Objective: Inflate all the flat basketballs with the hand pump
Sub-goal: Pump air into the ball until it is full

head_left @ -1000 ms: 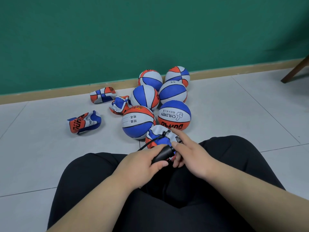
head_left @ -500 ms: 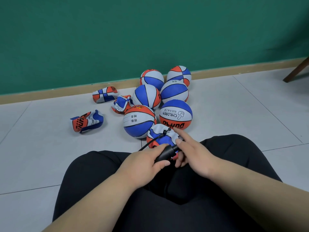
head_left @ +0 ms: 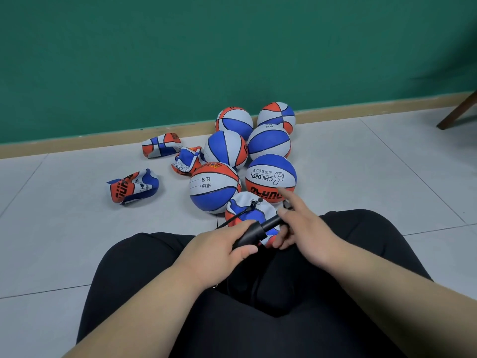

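Note:
I sit on the floor with a limp, partly flat basketball between my knees. A thin black hose runs from its valve to the black hand pump. My left hand grips the pump's barrel. My right hand holds the pump's handle end between thumb and curled lower fingers, with the index finger pointing straight out. Three crumpled flat balls lie to the left. Several round inflated balls cluster behind.
My black-trousered legs fill the lower view. A green wall with a tan baseboard runs behind the balls. A wooden chair leg stands at the far right. Pale floor tiles surround everything.
My right hand has drawn slightly away from my left, showing more of the pump's shaft, and its index finger has lifted. The left hand keeps its grip.

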